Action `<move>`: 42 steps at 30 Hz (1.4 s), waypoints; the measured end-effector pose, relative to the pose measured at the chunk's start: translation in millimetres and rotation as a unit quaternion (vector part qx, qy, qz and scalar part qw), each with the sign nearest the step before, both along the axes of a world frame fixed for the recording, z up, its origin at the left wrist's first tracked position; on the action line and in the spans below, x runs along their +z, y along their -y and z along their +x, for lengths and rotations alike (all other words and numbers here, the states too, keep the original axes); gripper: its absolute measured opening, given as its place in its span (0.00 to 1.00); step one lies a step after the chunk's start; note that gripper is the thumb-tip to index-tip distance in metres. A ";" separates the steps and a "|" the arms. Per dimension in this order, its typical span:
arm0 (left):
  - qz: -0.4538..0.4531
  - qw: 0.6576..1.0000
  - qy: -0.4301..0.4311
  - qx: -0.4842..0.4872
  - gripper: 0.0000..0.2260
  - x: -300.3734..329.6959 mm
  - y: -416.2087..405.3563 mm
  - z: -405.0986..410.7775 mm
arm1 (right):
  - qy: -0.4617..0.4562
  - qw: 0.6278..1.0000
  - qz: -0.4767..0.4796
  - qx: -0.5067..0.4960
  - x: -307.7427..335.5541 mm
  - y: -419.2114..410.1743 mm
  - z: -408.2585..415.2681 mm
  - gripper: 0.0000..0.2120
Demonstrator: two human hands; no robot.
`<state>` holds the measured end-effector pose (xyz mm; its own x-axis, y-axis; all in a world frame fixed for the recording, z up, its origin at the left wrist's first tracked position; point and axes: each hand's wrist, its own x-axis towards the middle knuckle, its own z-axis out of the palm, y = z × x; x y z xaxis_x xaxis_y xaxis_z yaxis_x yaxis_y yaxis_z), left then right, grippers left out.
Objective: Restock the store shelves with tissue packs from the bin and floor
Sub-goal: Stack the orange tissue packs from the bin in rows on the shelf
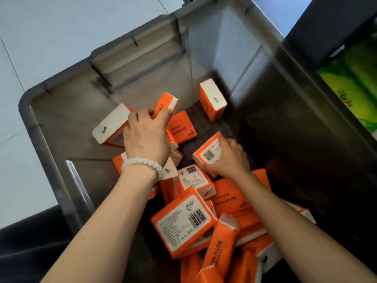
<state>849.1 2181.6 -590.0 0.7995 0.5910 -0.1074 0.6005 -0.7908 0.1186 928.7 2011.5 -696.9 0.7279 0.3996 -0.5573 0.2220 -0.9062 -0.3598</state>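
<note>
Bin (61, 111): grey plastic, deep, set on pale floor beside shelf stock in green wrap (355, 82). Tissue packs (183, 219): orange and white, heaped loose on bin bottom, mostly at near end. Left hand (146, 139): grip spread and clamped across two packs (114, 125) pressed side by side. Right hand (228, 160): grip curled onto single barcode pack (210, 152). Risk, judged: outer pack slipping from two-pack clamp during lift, caused by smooth wrap and uneven squeeze; likely drop back into heap.
</note>
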 end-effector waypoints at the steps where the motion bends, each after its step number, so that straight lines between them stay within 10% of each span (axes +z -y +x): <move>1: -0.001 1.000 0.002 0.003 0.23 0.3 0.0 -0.3 | 0.005 1.000 0.001 -0.003 2.0 1.9 -0.2 0.52; 25: -0.006 0.975 0.147 -0.170 0.19 180.5 115.5 -83.3 | 0.191 0.971 0.136 -0.042 283.1 135.7 -71.6 0.41; 35: -0.032 0.895 0.319 -0.310 0.18 344.4 221.5 -33.4 | 0.343 0.886 0.270 -0.158 464.3 279.7 -82.2 0.44; 42: -0.028 0.848 0.352 -0.395 0.17 385.8 302.6 29.1 | 0.401 0.874 0.160 -0.223 521.4 377.5 -37.0 0.38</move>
